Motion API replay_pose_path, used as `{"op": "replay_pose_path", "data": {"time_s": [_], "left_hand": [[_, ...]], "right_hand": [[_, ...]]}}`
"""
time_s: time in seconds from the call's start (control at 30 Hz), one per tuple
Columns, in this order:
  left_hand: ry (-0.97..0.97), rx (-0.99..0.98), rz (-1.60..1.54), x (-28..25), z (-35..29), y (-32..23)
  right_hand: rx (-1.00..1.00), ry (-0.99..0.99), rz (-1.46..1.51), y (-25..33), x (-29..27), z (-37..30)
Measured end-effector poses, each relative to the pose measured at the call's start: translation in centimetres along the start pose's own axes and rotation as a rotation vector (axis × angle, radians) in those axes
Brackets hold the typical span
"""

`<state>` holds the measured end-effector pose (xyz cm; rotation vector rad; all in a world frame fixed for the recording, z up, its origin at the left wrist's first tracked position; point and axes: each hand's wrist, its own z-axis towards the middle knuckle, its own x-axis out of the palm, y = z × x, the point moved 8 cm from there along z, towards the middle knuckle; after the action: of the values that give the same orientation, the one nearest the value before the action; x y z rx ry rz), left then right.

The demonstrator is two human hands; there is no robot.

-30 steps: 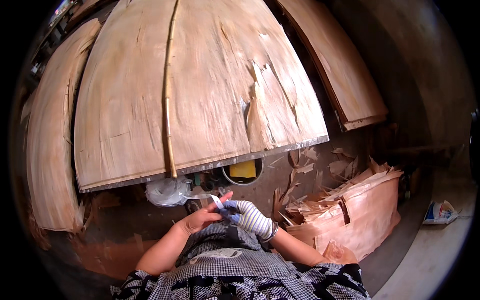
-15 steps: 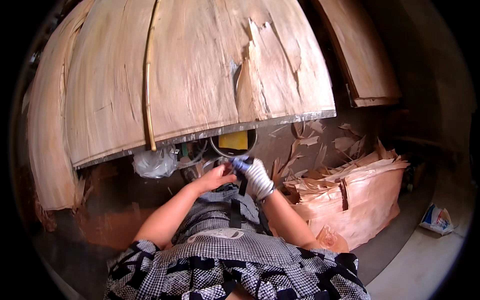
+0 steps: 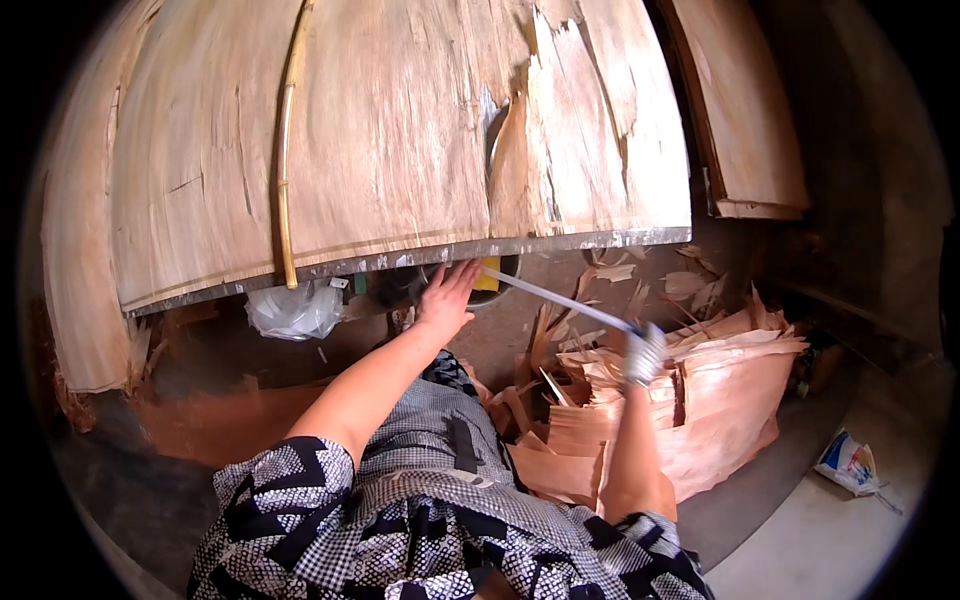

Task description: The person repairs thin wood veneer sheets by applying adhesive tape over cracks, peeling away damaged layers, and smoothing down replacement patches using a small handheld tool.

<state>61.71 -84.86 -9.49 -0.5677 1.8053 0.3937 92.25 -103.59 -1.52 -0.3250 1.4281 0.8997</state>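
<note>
Strip [image 3: 560, 297] runs straight to right hand [image 3: 645, 357], clamped on it; keep tension even. Left hand [image 3: 449, 294]: grip cannot be determined.

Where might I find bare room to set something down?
On the veneer sheet: left of the bamboo stick, and between it and the torn patch. Crowded: by the plastic bag, left hand and broken veneer pile.

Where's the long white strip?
In the head view, just right of centre, the white strip slants from the gloved right hand up-left toward the bare left hand.
</note>
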Motion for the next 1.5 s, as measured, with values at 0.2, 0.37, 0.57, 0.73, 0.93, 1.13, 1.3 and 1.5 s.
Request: {"op": "replay_pose_path", "data": {"time_s": [0.2,0.37,0.57,0.73,0.93,1.13,1.3,1.5], "left_hand": [[0.102,-0.035,-0.138,0.4,-0.1,1.4],[0.205,0.181,-0.472,-8.9,1.2,-5.1],[0.081,0.533,-1.251,-17.9,-0.6,-10.0],[-0.175,0.247,-1.442,-23.4,3.6,-5.7],[-0.542,0.202,-0.910,-27.6,12.9,-5.7],[-0.319,-0.608,-0.504,-22.1,24.5,5.1],[-0.409,-0.598,-0.430,-22.9,24.9,4.1],[-0.459,-0.546,-0.389,-22.5,26.3,5.1]], "right_hand": [[0.932,-0.527,-0.510,-15.4,-33.2,-8.4],[0.312,0.245,-0.100,-12.9,-16.9,-9.9],[0.279,0.431,0.885,13.7,-6.9,-3.4],[0.529,0.571,1.488,17.3,-7.0,3.7],[0.682,0.645,1.826,12.7,-3.8,11.9],[0.653,0.467,1.488,-0.4,-7.9,23.8],[0.457,0.200,1.367,-4.3,-11.2,33.4],[0.193,0.532,1.112,3.5,-7.5,38.9]]}}
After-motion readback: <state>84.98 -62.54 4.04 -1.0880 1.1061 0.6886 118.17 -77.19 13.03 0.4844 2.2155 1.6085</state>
